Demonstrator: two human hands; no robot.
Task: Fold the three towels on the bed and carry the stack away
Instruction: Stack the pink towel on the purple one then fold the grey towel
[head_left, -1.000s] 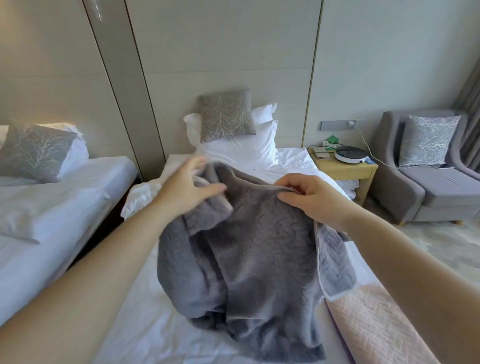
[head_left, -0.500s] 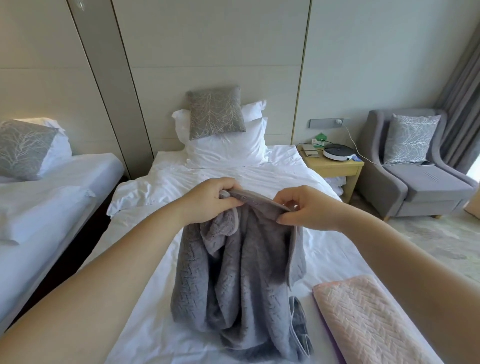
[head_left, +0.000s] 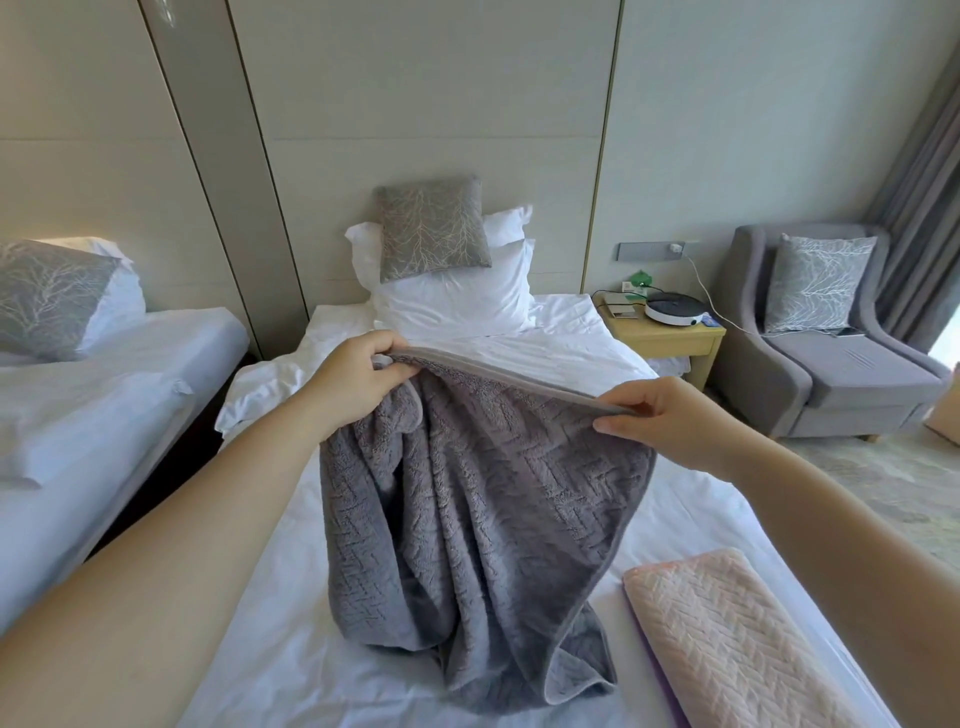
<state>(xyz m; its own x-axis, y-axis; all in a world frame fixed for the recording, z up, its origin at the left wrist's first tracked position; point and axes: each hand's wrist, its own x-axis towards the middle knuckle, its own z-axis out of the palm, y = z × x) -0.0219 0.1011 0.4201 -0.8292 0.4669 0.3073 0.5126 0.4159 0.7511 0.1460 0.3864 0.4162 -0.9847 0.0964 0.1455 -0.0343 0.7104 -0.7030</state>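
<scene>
A grey towel (head_left: 478, 519) with a herringbone weave hangs over the middle of the white bed (head_left: 270, 634), its lower part bunched on the sheet. My left hand (head_left: 358, 379) pinches the towel's top edge at the left end, and my right hand (head_left: 670, 421) pinches the same edge at the right end, so the hem is stretched between them. A folded pink towel (head_left: 727, 644) lies flat at the bed's near right, on top of a purple one (head_left: 657, 675) of which only a thin edge shows.
White pillows (head_left: 452, 306) and a grey cushion (head_left: 431, 228) stand at the headboard. A wooden nightstand (head_left: 670, 343) with a round white device is right of the bed, then a grey armchair (head_left: 831, 374). A second bed (head_left: 104, 384) stands to the left.
My hands have moved apart along the grey towel's top edge, spreading it wider. The towel hung in a narrow bunch half a second ago.
</scene>
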